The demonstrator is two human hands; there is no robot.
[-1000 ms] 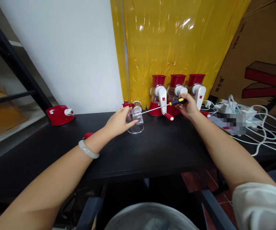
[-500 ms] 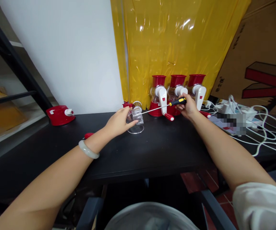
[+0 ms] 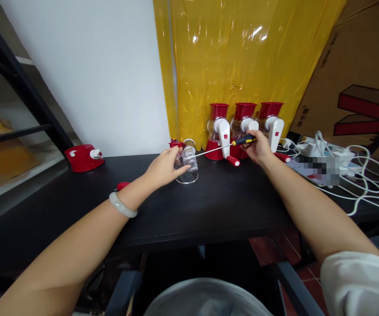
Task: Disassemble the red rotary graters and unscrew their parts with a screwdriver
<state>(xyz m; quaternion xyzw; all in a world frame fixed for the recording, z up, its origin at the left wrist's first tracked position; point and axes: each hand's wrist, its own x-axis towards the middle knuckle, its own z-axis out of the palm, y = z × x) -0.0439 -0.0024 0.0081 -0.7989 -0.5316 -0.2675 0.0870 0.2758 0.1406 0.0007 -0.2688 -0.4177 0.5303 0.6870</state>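
My left hand [image 3: 166, 167] is closed around a clear plastic grater body [image 3: 191, 163], whose round rim rests on the black table [image 3: 222, 206]. In my right hand [image 3: 259, 147] is a screwdriver [image 3: 242, 140] with a black and yellow handle. Its long metal shaft points left and its tip meets the clear body. Just behind the left hand stand a red part [image 3: 175, 144] and a perforated drum [image 3: 189, 143]. A red handle piece [image 3: 122, 186] lies partly hidden by my left wrist.
Three red and white rotary graters, the nearest a crank grater [image 3: 219, 131], stand against the yellow wrapping. A red base [image 3: 84, 158] sits at the left. White cables [image 3: 362, 175], plugs and a phone-like device [image 3: 312, 171] crowd the right side. A cardboard box [image 3: 363, 61] leans behind.
Both hands hold almost the same pose, with the screwdriver tip still at the clear body. The whole view has shifted very slightly.
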